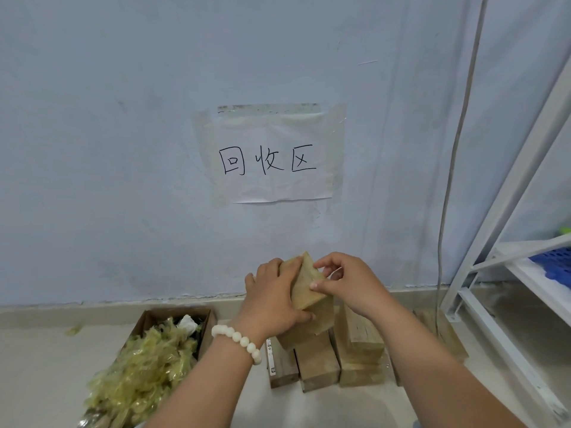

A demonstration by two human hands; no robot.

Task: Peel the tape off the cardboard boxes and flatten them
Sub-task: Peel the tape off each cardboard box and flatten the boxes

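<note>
I hold a small brown cardboard box [307, 284] up in front of the wall, one corner pointing upward. My left hand [275, 299] grips it from the left and underneath, fingers wrapped round its side. My right hand [349, 282] is on its right face, thumb and fingertips pinching at the taped surface near the upper edge. Whether a tape end is lifted is hard to tell. Below the hands, several small cardboard boxes [318, 359] stand on the floor against each other.
An open cardboard box [148, 318] at the lower left overflows with crumpled yellowish tape [145, 366]. A white metal shelf frame [500, 273] with a blue crate [553, 267] stands at the right. A paper sign [272, 156] is taped to the wall ahead.
</note>
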